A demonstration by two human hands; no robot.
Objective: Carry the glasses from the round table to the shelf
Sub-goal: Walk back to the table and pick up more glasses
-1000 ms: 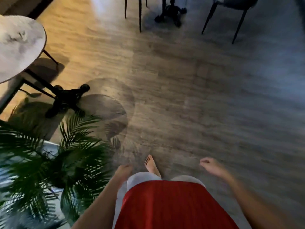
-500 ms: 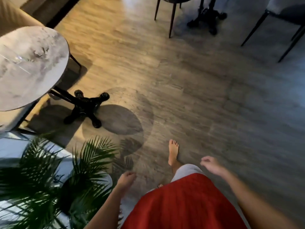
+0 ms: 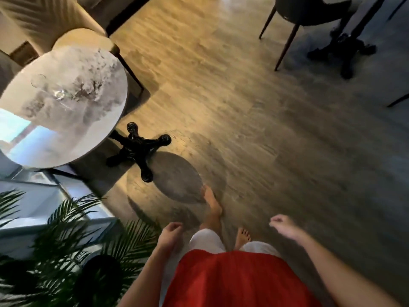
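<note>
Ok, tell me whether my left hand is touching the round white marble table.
Apart. The head view shows the left hand hanging loosely by the red garment, with open wooden floor between it and the round white marble table.

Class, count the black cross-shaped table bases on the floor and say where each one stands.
2. The near base stands under the round table at left; the far base is at top right, beside a dark chair. More may lie outside the frame.

Table top: marble-look, grey-white veining, polished, mirrors pale light. Base: black, glossy, likely cast metal. Glass: clear, blurred. Floor: wood-grain planks, low sheen. Shirt: red cloth, matt. Chair: beige upholstery, matt.
</note>
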